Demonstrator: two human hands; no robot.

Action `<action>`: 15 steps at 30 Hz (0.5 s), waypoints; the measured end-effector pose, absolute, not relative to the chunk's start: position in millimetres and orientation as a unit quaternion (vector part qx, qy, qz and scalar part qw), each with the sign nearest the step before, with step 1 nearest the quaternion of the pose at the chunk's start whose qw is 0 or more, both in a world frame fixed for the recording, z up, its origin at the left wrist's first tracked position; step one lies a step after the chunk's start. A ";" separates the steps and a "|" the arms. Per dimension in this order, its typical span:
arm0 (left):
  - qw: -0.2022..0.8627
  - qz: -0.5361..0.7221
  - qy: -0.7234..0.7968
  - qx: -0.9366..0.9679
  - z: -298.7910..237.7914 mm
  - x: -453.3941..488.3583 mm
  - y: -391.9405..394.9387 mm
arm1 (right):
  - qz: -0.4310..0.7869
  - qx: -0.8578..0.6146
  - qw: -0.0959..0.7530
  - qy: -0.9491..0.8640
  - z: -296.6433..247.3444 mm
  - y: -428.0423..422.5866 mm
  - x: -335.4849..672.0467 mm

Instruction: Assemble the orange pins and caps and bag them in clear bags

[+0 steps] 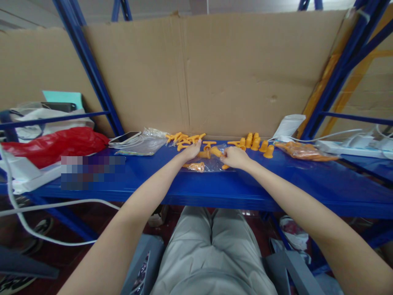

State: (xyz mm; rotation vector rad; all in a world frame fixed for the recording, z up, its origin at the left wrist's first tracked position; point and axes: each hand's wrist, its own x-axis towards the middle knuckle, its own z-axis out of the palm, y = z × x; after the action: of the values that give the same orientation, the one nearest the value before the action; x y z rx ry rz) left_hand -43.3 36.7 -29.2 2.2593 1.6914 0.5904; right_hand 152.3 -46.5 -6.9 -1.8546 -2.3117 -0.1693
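My left hand is over the left part of a clear plastic bag, its visible fingers stretched out beside an orange piece. My right hand is closed at the bag's right side. Its curled fingers are at the end of an orange cup-shaped piece, and the exact grip is partly hidden. Another orange piece lies at the bag's front left. Behind my left hand is a loose pile of orange handle-like pieces. Several orange cup-shaped pieces stand to the right of my right hand.
A flat plastic packet and a phone with a white cable lie left. Farther left are a red plastic bag and a power strip. A filled bag of orange pieces lies right. Cardboard backs the blue shelf.
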 end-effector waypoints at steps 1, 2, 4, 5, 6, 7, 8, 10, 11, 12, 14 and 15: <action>0.138 0.209 0.581 0.774 -28.6 -43.1 36.1 | -0.055 -0.624 0.087 -0.775 -7.4 -46.5 151.8; 0.147 0.217 0.580 0.772 -28.2 -42.9 35.7 | -0.052 -0.624 0.088 -0.775 -8.0 -46.6 151.4; 0.153 0.231 0.582 0.765 -28.0 -42.7 35.2 | -0.046 -0.622 0.088 -0.777 -9.5 -46.7 150.6; 0.152 0.238 0.584 0.761 -28.1 -42.7 35.1 | -0.043 -0.621 0.087 -0.778 -10.4 -46.7 150.2; 0.150 0.243 0.585 0.759 -28.3 -42.6 35.0 | -0.042 -0.621 0.087 -0.778 -11.5 -46.5 149.7; 0.147 0.246 0.585 0.759 -28.5 -42.4 34.9 | -0.042 -0.622 0.087 -0.777 -12.8 -46.1 149.3; 0.144 0.246 0.586 0.759 -28.6 -42.0 34.6 | -0.043 -0.624 0.088 -0.775 -14.0 -45.6 148.9; 0.135 0.239 0.592 0.758 -28.5 -40.8 33.7 | -0.044 -0.626 0.091 -0.773 -16.2 -44.2 148.5; 0.129 0.234 0.597 0.757 -28.3 -39.9 33.1 | -0.043 -0.626 0.092 -0.773 -16.9 -43.4 148.6; 0.120 0.230 0.601 0.756 -28.0 -39.0 32.5 | -0.041 -0.625 0.093 -0.774 -17.4 -42.6 149.0; 0.098 0.229 0.603 0.758 -27.3 -37.3 31.5 | -0.033 -0.619 0.092 -0.780 -17.4 -41.3 150.4; 0.087 0.231 0.598 0.762 -27.1 -36.7 31.3 | -0.030 -0.614 0.093 -0.783 -17.2 -40.8 151.3</action>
State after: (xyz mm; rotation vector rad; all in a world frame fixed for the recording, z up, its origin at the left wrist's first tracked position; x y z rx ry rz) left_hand -36.7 31.3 -27.1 2.2707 1.7816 0.6878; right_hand 151.3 -40.8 -17.2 -1.8217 -2.3250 -0.0877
